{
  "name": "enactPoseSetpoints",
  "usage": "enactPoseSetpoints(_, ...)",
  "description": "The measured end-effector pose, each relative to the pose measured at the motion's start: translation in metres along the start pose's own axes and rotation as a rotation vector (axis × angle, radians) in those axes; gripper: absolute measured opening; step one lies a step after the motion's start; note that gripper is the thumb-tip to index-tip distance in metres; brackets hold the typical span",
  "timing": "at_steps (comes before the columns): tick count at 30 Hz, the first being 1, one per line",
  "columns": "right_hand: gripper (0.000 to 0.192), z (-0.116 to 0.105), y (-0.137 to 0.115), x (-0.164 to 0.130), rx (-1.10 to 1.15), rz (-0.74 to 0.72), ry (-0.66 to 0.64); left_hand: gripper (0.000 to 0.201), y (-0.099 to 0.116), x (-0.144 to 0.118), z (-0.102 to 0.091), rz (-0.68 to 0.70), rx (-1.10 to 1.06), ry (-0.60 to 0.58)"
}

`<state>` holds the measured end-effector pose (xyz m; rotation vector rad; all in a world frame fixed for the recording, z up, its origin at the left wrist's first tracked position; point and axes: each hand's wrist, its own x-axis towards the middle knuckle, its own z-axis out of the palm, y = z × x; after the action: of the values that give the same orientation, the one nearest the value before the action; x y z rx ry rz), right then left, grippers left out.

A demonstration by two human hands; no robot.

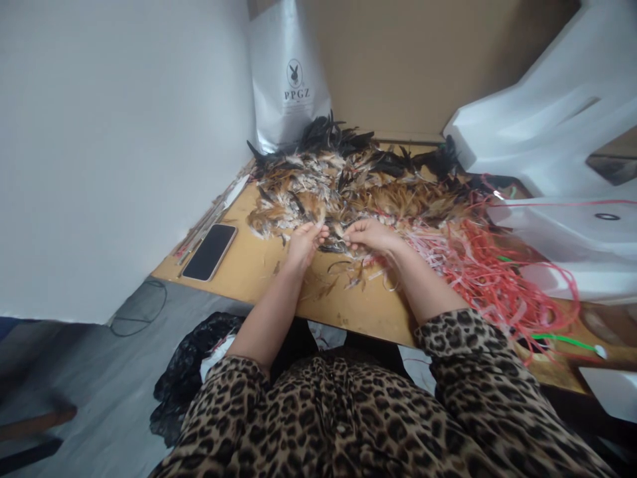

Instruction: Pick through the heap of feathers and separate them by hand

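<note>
Just in front of the feather pile (298, 179), my left hand (305, 243) pinches a pale feather (321, 216) that sticks up past the fingertips. A short gap to the right, my right hand (371, 235) has its thumb and fingertips pressed together. Whatever lies in that pinch is too small to make out. Brown, white and black feathers are heaped behind both hands. Loose feather bits (355, 273) lie on the yellow tabletop (263, 262) below them.
A phone (210, 252) lies at the table's left. Tangled red and pink ribbon strips (492, 285) cover the right side, beside a white machine (547, 126). A printed white bag (291, 79) stands at the back, and a black plastic bag (186, 372) sits on the floor.
</note>
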<state>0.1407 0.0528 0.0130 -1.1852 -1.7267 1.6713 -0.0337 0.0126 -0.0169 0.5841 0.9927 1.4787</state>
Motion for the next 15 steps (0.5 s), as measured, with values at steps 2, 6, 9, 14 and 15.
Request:
enactPoseSetpoints(2,0.020,0.0004,0.0020,0.0016,0.126,0.000,-0.004,0.008,0.0006,-0.0003,0.0003,-0.009,-0.016,0.009)
enactPoseSetpoints(6,0.025,0.0026,0.0046,0.0047,0.339,-0.024,0.025,0.006,0.0014,-0.0004,0.0001,-0.032,-0.038,0.003)
enactPoseSetpoints(9,0.026,0.0038,0.0047,0.0051,0.317,-0.087,0.100,0.007,0.0010,-0.0004,-0.0003,-0.062,-0.020,-0.016)
enactPoseSetpoints(14,0.024,0.0068,0.0029,0.0038,0.108,-0.204,0.213,0.008,-0.0002,-0.0009,-0.0003,-0.101,-0.015,-0.067)
enactPoseSetpoints(15,0.023,0.0080,0.0024,0.0039,0.085,-0.225,0.229,0.007,-0.0006,-0.0009,-0.0003,-0.105,-0.009,-0.074)
